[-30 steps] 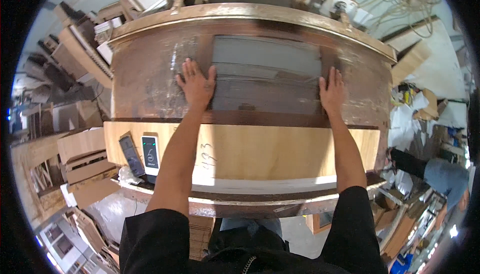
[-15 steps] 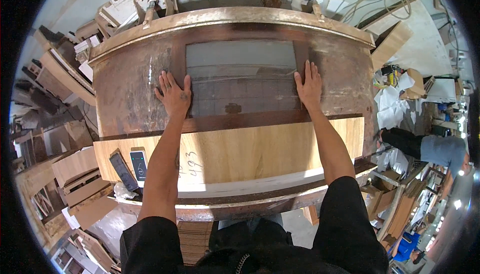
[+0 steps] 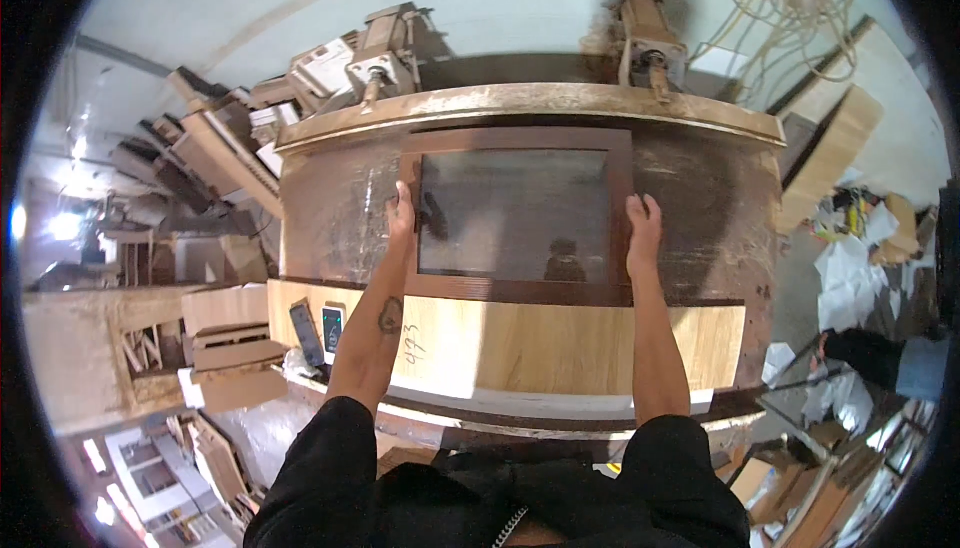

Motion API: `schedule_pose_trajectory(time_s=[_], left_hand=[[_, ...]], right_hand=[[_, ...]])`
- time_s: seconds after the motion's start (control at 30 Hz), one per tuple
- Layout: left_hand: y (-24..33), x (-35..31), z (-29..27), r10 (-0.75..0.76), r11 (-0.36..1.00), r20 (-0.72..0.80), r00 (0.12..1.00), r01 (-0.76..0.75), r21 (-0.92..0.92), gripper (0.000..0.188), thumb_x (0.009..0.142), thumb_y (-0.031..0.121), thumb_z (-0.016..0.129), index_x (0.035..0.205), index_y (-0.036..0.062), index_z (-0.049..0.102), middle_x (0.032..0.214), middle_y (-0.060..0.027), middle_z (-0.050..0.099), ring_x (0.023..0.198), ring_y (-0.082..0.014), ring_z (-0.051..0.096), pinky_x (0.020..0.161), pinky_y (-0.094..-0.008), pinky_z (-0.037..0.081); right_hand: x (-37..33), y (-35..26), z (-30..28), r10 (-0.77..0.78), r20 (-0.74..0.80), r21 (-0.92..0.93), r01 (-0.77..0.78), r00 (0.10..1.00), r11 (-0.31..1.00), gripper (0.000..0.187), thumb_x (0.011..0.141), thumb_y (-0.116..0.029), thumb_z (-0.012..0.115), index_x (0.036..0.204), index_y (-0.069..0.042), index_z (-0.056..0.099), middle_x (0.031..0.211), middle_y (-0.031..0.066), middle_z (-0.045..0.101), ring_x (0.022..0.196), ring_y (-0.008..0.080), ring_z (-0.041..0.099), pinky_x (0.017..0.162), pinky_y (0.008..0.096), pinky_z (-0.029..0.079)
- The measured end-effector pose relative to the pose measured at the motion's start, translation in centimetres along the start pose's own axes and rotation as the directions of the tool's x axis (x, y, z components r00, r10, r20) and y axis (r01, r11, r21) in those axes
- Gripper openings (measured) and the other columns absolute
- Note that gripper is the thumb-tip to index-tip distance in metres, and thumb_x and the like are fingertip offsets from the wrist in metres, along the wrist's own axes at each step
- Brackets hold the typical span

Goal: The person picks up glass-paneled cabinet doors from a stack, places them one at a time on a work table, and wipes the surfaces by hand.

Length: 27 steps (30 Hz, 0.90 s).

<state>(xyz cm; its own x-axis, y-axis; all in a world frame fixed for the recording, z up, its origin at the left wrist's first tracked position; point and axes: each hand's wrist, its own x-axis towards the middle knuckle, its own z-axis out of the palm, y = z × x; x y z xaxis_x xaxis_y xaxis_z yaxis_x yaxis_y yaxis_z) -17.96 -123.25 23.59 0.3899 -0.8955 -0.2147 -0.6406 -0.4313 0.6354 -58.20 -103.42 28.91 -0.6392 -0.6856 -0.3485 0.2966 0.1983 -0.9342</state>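
Brackets one brown-framed, dark-paned panel [image 3: 515,208], on or just over one worktable [image 3: 725,223], between left hand [image 3: 400,220] and right hand [image 3: 643,233], at two opposite edges with fingers partly open, cannot tell whether gripping, beyond one wooden board [image 3: 560,348] bearing two slim oblong items [image 3: 333,330].

- A worn brown workbench [image 3: 710,208], scuffed pale in patches, with a raised wooden rail [image 3: 540,100] along 12 o'clock.
- Just above its centre, toward 12 o'clock: a brown-framed glass panel [image 3: 515,213]; whether it rests flat is unclear.
- At 6 o'clock: a long light wood board [image 3: 560,348], lying lengthwise.
- At 8 o'clock: crumpled whitish plastic [image 3: 299,363], beside the board's corner.
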Motion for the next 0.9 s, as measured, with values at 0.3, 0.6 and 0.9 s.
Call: schedule_pose_trajectory(time_s=[0.3,0.6,0.9], left_hand=[[6.3,-10.2,-15.4,-0.094,0.143,-0.052,0.994,-0.038,-0.989,0.057,0.093,0.058,0.04,0.102,0.005,0.058,0.082,-0.0067,0.057,0.08,-0.0232,0.052,0.075,-0.0355,0.043],[2.4,-23.5,-34.5,0.448,-0.616,-0.689,0.569,-0.362,-0.7,0.038,0.092,0.004,0.031,0.056,0.0148,0.034,0.049,-0.0001,0.039,0.058,-0.0151,0.037,0.09,-0.0346,0.034],[-6.2,-45.5,-45.8,0.159,-0.469,-0.603,0.782,-0.478,-0.743,0.078,0.086,0.063,0.047,0.141,0.0083,0.035,0.144,-0.016,0.034,0.131,-0.0308,0.035,0.11,-0.055,0.022]], right_hand=[[-5.2,-5.6,-3.8,0.0,0.103,0.846,-0.088,0.995,0.526,0.039,0.098,-0.027,0.045,0.123,0.003,0.047,0.116,0.0142,0.058,0.105,0.0259,0.057,0.091,0.038,0.046],[-19.1,-5.7,3.9,-0.232,0.541,0.489,-0.078,0.809,0.869,0.064,0.096,-0.039,0.043,0.145,-0.007,0.018,0.146,0.019,0.029,0.114,0.0312,0.054,0.079,0.0423,0.055],[-29.7,0.7,10.8,-0.067,0.997,0.015,-0.782,-0.034,0.624,0.072,0.093,-0.037,0.049,0.149,-0.025,0.005,0.145,0.0081,0.037,0.098,0.0316,0.064,0.059,0.0408,0.061]])
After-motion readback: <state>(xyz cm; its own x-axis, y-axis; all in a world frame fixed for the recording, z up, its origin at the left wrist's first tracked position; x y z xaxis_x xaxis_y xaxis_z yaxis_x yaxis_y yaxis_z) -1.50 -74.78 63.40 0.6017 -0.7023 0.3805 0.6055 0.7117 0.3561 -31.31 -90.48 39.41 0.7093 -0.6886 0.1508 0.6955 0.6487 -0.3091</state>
